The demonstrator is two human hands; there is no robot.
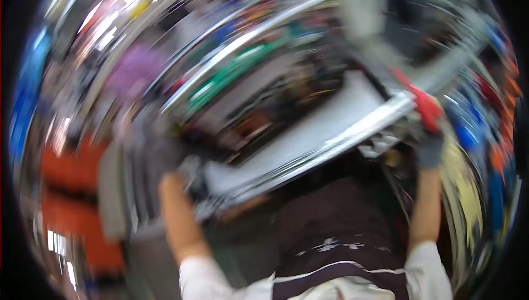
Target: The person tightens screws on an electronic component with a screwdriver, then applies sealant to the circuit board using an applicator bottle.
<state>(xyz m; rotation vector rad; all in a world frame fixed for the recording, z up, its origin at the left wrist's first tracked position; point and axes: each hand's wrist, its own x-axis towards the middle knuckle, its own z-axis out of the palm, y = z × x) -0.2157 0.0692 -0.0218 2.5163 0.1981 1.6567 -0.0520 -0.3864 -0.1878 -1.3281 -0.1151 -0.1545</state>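
Note:
The whole view is smeared by motion. My left hand (163,148), in a dark grey glove, is at the left end of a long silvery metal edge (341,140), near some blurred metal parts (193,176). Its fingers cannot be made out. Over at the right end of that edge is my right hand (429,148), with a grey glove cuff at the wrist. A bright red shape (423,104) lies at or over its fingers; whether it is part of the glove or a held thing cannot be told. Behind the edge stretches a pale flat surface (319,121).
Beyond the pale surface are dark, cluttered parts (264,118) and a green strip (237,74). Orange bins or boxes (77,201) stand at the left. Blue things (468,126) and a yellowish patch (463,190) are at the right. Blurred purple shape (135,71) at far left.

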